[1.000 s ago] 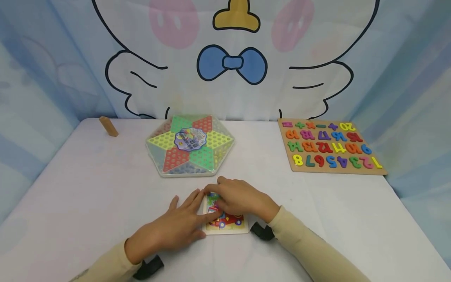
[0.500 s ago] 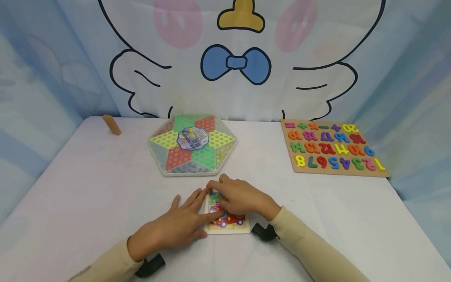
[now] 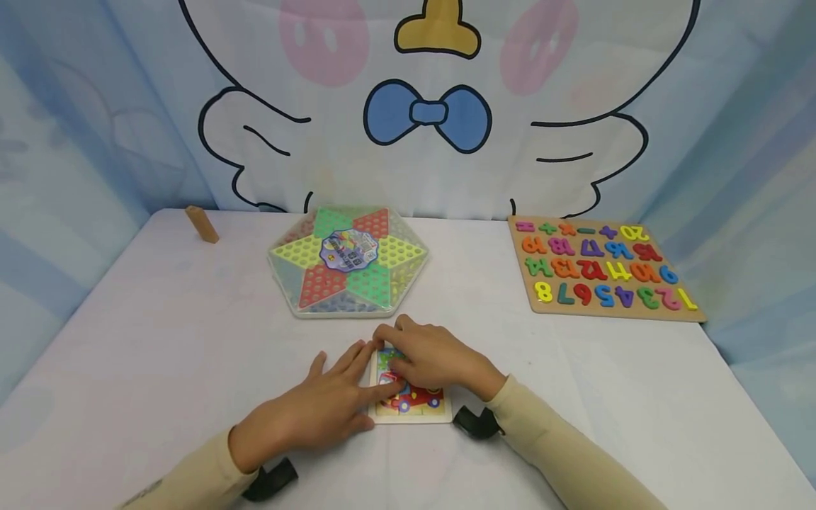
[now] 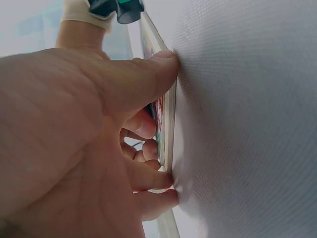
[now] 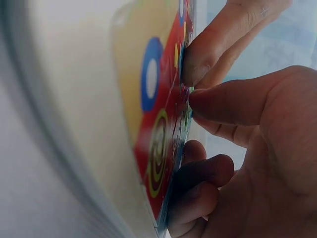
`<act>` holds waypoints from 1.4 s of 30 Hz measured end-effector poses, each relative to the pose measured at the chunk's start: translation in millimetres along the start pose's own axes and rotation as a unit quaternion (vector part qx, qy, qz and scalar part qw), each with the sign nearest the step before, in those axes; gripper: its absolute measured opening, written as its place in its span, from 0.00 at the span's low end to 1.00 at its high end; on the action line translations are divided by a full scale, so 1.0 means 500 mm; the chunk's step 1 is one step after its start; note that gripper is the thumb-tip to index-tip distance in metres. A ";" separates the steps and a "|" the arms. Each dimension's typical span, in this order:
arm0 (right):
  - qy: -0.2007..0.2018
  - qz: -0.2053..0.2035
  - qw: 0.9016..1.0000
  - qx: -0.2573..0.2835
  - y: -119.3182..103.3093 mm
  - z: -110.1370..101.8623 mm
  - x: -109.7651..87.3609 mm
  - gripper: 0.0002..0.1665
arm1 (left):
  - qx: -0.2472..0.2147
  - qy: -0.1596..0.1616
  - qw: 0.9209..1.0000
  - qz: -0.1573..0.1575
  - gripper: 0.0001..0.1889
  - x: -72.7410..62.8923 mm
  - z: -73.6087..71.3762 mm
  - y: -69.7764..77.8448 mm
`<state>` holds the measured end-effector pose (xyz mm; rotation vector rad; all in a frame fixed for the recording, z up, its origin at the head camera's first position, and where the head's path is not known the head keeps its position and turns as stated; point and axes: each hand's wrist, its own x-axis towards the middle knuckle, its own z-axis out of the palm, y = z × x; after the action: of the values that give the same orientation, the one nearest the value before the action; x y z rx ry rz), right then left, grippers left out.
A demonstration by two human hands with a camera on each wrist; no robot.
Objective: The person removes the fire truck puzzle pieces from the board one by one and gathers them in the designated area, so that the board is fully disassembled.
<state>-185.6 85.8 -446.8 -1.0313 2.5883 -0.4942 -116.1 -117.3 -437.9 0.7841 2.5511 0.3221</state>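
Note:
A small framed jigsaw puzzle (image 3: 414, 414) with a red car picture lies flat before me. My left hand (image 3: 325, 407) braces its left side with mostly straight fingers; the index finger reaches onto the picture. In the left wrist view, the left thumb (image 4: 143, 79) presses the pale frame edge (image 4: 170, 124). Over the puzzle's upper part, my right hand (image 3: 436, 358) has bent fingers, its thumb and index finger gripping at the far left corner. The right wrist view shows the right thumb (image 5: 223, 104) against the picture; whether a loose piece sits under the fingertips is hidden.
Behind the puzzle lies a hexagonal Chinese checkers set (image 3: 347, 262) under a clear cover. A wooden number board (image 3: 615, 269) lies at the far right, a small wooden block (image 3: 202, 224) at the far left. All stand on a white-covered table (image 3: 159, 340) before a printed curtain (image 3: 433, 177).
The view has shifted slightly, moving everything a little rightward in the picture. Both hands keep nearly the same place on the puzzle; the right thumb shifts only slightly.

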 end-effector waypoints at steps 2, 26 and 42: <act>0.001 0.001 1.000 0.002 0.000 0.001 0.001 0.17 | 0.001 -0.001 1.000 0.000 0.30 0.000 0.000 0.000; 0.009 -0.020 0.999 0.026 0.013 -0.001 0.006 0.17 | 0.003 -0.002 1.000 0.010 0.31 0.000 -0.002 -0.003; 0.000 -0.022 0.999 0.030 0.010 -0.004 0.006 0.17 | -0.027 -0.013 0.999 0.032 0.31 -0.008 -0.018 -0.023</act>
<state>-191.3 87.4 -447.6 -1.0694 2.5398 -0.5782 -123.1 -129.6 -432.5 0.8467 2.4853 0.3960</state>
